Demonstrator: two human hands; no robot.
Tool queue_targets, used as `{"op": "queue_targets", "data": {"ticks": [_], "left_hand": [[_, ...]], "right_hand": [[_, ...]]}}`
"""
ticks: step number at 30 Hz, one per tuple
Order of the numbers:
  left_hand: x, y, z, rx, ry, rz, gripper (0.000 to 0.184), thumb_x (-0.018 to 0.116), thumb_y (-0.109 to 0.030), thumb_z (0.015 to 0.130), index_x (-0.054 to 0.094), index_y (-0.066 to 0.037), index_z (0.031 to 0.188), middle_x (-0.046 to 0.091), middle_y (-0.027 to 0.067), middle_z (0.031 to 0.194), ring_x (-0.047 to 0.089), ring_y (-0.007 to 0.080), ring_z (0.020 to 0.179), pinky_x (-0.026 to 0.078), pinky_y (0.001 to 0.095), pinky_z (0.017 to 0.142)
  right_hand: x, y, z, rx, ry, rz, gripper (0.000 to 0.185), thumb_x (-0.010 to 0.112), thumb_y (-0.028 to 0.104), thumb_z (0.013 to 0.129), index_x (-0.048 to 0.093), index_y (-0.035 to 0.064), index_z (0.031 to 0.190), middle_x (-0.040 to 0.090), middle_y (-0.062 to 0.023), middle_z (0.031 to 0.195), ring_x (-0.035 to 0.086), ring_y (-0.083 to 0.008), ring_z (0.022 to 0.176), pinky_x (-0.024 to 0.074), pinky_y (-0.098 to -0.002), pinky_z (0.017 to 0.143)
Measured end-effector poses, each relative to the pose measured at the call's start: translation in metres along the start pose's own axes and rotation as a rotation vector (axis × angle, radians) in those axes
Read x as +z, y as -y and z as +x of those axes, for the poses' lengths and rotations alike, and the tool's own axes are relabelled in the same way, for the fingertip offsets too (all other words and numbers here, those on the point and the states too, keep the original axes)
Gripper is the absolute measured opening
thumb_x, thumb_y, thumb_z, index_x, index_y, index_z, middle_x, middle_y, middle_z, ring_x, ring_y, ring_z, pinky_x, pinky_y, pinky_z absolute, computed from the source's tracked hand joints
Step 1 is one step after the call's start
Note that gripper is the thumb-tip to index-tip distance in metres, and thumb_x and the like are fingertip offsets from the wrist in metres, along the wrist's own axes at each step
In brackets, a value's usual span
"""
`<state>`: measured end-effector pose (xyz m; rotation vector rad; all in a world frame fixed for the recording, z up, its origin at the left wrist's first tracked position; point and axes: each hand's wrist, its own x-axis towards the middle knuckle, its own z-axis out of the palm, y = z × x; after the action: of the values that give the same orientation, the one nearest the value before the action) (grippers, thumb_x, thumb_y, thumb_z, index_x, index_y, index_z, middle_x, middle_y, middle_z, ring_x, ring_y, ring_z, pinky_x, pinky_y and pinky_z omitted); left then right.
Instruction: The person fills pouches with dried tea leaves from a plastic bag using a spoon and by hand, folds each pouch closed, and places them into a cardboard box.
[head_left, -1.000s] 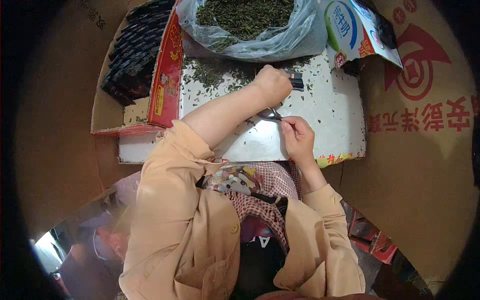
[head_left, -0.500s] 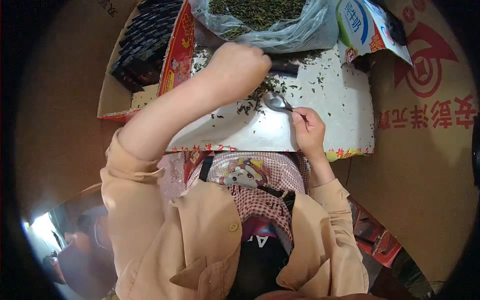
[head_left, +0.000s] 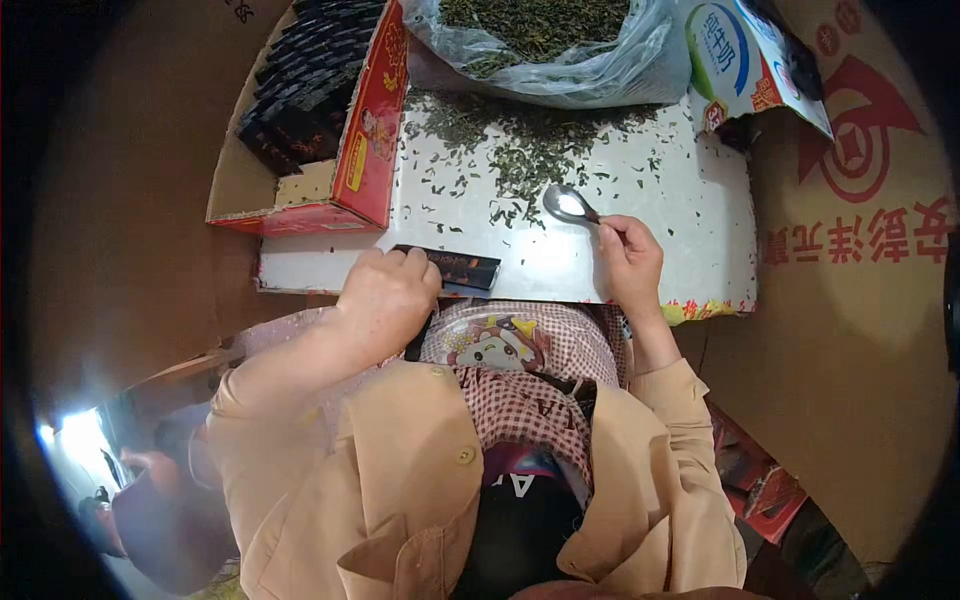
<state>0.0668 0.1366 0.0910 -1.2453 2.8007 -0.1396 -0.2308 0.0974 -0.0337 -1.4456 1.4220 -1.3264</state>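
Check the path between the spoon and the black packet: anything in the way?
Nothing visible blocks it: just white surface and a few loose leaves between the spoon in the right hand and the black packet in the left hand.

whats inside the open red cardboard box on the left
The open red cardboard box holds flat, shiny black packets, overlapping, with a pale tan patch at the near end. Whatever lies beneath the packets is covered; the far end is out of frame.
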Motion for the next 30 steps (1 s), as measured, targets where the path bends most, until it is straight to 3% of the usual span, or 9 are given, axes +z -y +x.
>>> {"op": "queue_targets", "data": {"ticks": [4, 6, 19, 21, 23, 30], "left_hand": [[0.017, -0.003, -0.001, 0.016, 0.052, -0.021, 0.007, 0.060, -0.014, 0.067, 0.060, -0.009, 0.072, 0.056, 0.0044, 0.071, 0.059, 0.0192, 0.065, 0.044, 0.0341, 0.058], [0.021, -0.005, 0.004, 0.028, 0.051, -0.028, 0.006, 0.060, -0.013, 0.068, 0.060, -0.009, 0.072, 0.057, 0.0043, 0.070, 0.060, 0.0193, 0.065, 0.044, 0.0339, 0.058], [0.058, 0.028, 0.116, 0.013, -0.023, 0.021, 0.008, 0.058, -0.015, 0.075, 0.063, -0.009, 0.073, 0.063, 0.0062, 0.072, 0.064, 0.0215, 0.067, 0.049, 0.0352, 0.061], [0.058, 0.035, 0.135, -0.001, -0.041, 0.069, 0.012, 0.056, -0.016, 0.075, 0.066, -0.010, 0.072, 0.066, 0.0063, 0.074, 0.066, 0.0206, 0.068, 0.049, 0.0338, 0.061], [0.052, 0.037, 0.144, -0.017, -0.063, 0.062, 0.011, 0.056, -0.015, 0.075, 0.066, -0.010, 0.072, 0.065, 0.0061, 0.074, 0.066, 0.0208, 0.069, 0.049, 0.0341, 0.061], [0.002, 0.013, 0.103, 0.059, -0.106, 0.001, 0.004, 0.058, -0.014, 0.072, 0.061, -0.011, 0.072, 0.060, 0.0040, 0.070, 0.062, 0.0193, 0.066, 0.046, 0.0352, 0.059]], "right_hand": [[0.000, -0.004, 0.000, 0.006, 0.002, -0.005, 0.010, 0.063, 0.008, 0.084, 0.064, -0.0007, 0.090, 0.063, -0.0079, 0.080, 0.059, -0.0144, 0.071, 0.0480, -0.0263, 0.066], [-0.001, -0.005, 0.000, -0.068, 0.031, -0.041, 0.010, 0.060, 0.005, 0.089, 0.063, -0.0003, 0.096, 0.058, 0.0016, 0.080, 0.052, -0.0052, 0.071, 0.0436, -0.0196, 0.064], [-0.005, -0.007, -0.002, -0.014, 0.023, -0.021, 0.012, 0.062, 0.009, 0.090, 0.063, 0.0000, 0.097, 0.059, 0.0018, 0.077, 0.051, -0.0051, 0.069, 0.0435, -0.0198, 0.064], [-0.003, 0.002, -0.003, 0.090, -0.034, 0.171, 0.014, 0.061, 0.010, 0.089, 0.062, -0.0020, 0.095, 0.062, -0.0031, 0.080, 0.056, -0.0099, 0.070, 0.0464, -0.0231, 0.065], [-0.004, 0.011, -0.001, 0.133, -0.063, 0.244, 0.014, 0.061, 0.010, 0.089, 0.062, -0.0018, 0.097, 0.061, -0.0021, 0.080, 0.056, -0.0087, 0.070, 0.0464, -0.0221, 0.064], [-0.007, 0.010, 0.000, 0.199, -0.105, 0.371, 0.013, 0.061, 0.008, 0.090, 0.061, -0.0006, 0.099, 0.061, -0.0018, 0.081, 0.056, -0.0076, 0.068, 0.0476, -0.0213, 0.063]]}}
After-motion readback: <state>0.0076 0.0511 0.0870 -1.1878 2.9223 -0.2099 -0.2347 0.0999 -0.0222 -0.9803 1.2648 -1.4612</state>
